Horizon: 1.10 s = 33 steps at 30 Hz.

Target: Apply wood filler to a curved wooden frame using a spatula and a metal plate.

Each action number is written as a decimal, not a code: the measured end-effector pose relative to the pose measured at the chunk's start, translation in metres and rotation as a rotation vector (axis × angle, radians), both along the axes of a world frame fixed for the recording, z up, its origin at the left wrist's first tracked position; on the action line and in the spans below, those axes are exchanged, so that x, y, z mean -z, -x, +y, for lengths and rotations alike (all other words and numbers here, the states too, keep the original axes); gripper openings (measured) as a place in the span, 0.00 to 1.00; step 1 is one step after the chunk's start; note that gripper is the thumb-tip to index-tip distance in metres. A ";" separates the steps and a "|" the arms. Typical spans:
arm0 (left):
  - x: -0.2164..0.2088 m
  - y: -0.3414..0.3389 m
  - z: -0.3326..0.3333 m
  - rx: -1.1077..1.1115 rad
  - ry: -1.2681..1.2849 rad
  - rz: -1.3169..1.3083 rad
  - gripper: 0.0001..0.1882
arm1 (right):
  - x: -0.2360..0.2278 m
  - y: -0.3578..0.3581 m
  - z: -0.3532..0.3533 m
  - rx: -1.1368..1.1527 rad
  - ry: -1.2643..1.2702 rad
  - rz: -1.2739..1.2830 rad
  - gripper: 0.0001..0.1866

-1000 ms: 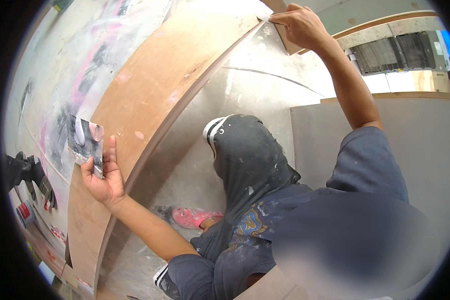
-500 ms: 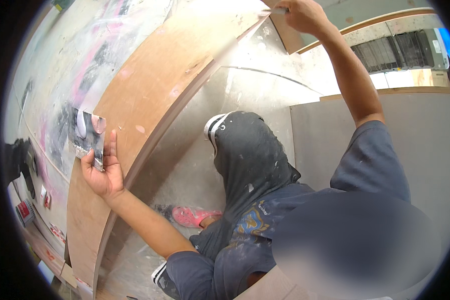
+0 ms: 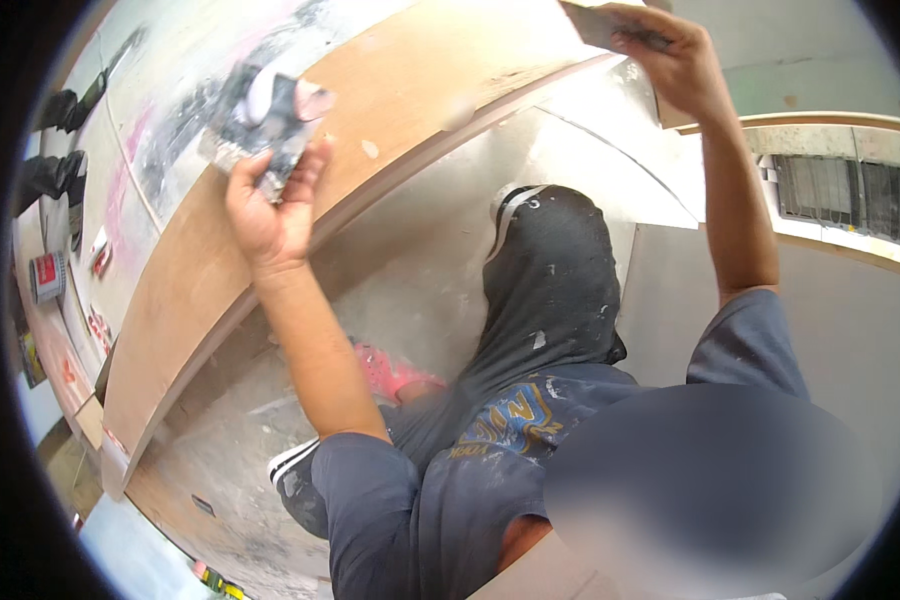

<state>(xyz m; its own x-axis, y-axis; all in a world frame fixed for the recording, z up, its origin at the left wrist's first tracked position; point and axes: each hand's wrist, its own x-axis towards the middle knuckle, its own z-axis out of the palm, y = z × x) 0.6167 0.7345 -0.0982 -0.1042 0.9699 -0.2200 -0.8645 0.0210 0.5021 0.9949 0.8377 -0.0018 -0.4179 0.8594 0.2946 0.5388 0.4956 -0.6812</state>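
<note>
My left hand (image 3: 275, 225) is closed on the edge of a small, dark, smeared mixing board (image 3: 235, 130), with a pale lump and a pink lump of filler on it. The board is over the curved plywood panel (image 3: 400, 85), near its far-left edge. Up at the far right, my right hand (image 3: 675, 60) grips a flat, dark scraper (image 3: 592, 25). Its blade is by the panel's far end; I cannot tell whether it touches. Pale patches of filler dot the panel's face.
A paint-streaked sheet (image 3: 185, 110) lies beyond the panel. At the left are a small grey-and-red can (image 3: 46, 277) and dark shoes or straps (image 3: 55, 180). A grey panel (image 3: 820, 310) stands at my right. My knee and a pink clog (image 3: 390, 370) are below.
The board in my left hand has moved up and to the right. My right hand has shifted right and turned, showing more of the scraper. The whole view has swung too.
</note>
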 end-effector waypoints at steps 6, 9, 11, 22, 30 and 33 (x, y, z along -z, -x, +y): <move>-0.044 -0.067 -0.008 -0.003 -0.023 0.084 0.19 | 0.020 0.098 -0.053 -0.241 -0.197 0.304 0.17; -0.056 -0.079 -0.009 -0.080 -0.048 0.119 0.18 | 0.022 0.122 -0.058 -0.244 -0.634 0.166 0.21; -0.058 -0.076 -0.011 -0.131 -0.067 0.123 0.18 | 0.021 0.120 -0.058 -0.252 -0.683 0.145 0.19; -0.057 -0.059 -0.022 -0.300 -0.280 0.629 0.07 | -0.029 0.153 -0.057 -0.308 -0.869 -0.317 0.19; -0.074 -0.019 -0.078 -0.774 -0.194 0.907 0.14 | -0.043 0.191 -0.075 -0.681 -0.769 -0.359 0.17; -0.094 0.011 -0.106 -0.848 -0.165 0.739 0.10 | -0.033 0.212 -0.075 -0.617 -0.465 0.074 0.15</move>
<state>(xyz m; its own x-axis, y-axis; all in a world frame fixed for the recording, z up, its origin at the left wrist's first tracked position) 0.6061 0.6286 -0.0040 -0.7916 0.5366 0.2922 -0.0593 -0.5435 0.8373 0.7831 0.7623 0.0309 -0.7459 0.2585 0.6138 0.0332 0.9349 -0.3534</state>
